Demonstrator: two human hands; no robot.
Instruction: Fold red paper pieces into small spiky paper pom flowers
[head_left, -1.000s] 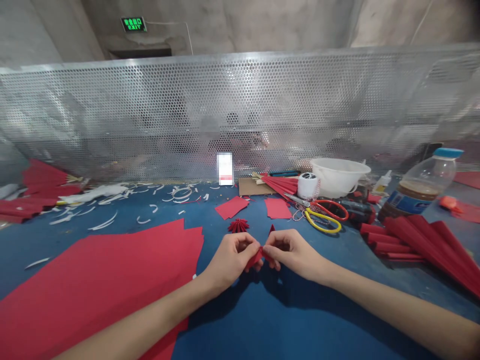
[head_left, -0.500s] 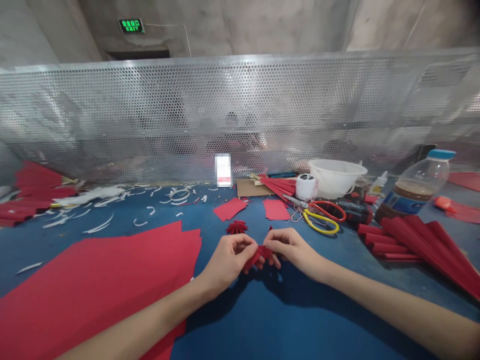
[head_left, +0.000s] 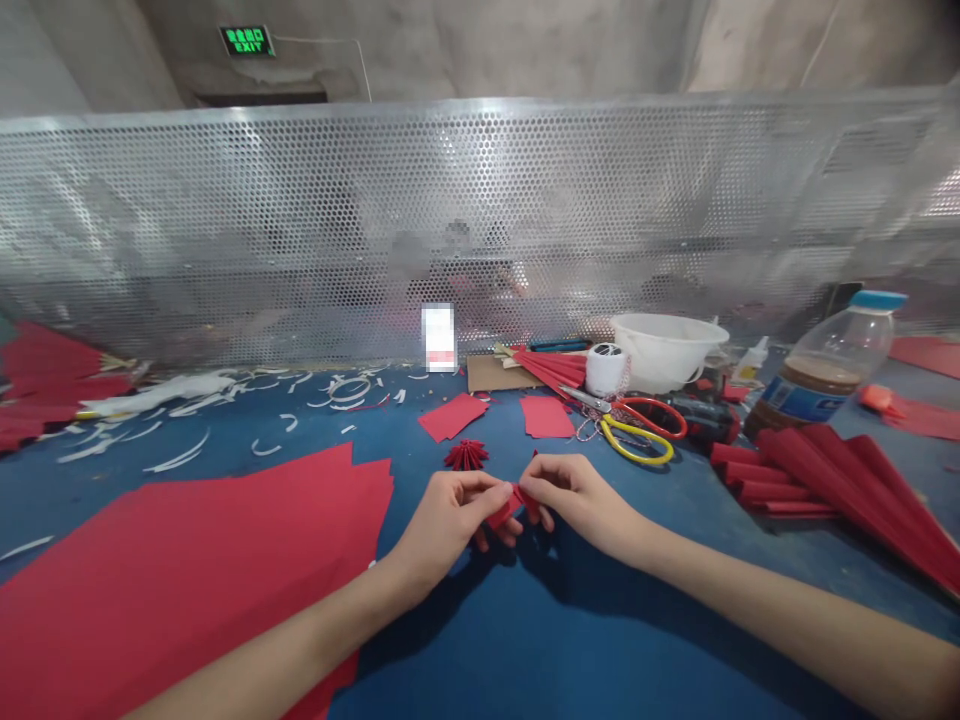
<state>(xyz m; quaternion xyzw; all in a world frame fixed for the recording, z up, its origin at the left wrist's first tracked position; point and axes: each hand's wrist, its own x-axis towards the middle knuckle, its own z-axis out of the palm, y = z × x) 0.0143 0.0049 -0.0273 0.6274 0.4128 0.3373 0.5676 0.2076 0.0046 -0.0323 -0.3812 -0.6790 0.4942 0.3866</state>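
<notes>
My left hand (head_left: 461, 505) pinches a small piece of red paper (head_left: 504, 508) between thumb and fingers. My right hand (head_left: 566, 490) is closed on the same paper from the other side, its fingertips almost meeting the left ones. Much of the paper is hidden by my fingers. Just beyond my hands sits a pleated red paper piece (head_left: 466, 455). Two small stacks of red paper lie farther back, the left stack (head_left: 452, 416) tilted and the right stack (head_left: 547, 416) beside the scissors (head_left: 637, 440) with red and yellow handles.
Large red sheets (head_left: 225, 540) cover the table's left side, with white paper scraps (head_left: 180, 455) behind them. At right are folded red fans (head_left: 840, 480), a bottle (head_left: 832, 360) of brown liquid, a white bowl (head_left: 664, 350) and a thread spool (head_left: 606, 370). A perforated metal screen (head_left: 300, 220) stands behind.
The whole view has shifted slightly, so things appear a little farther left. My fingers have moved a little on the red paper, which both hands still hold.
</notes>
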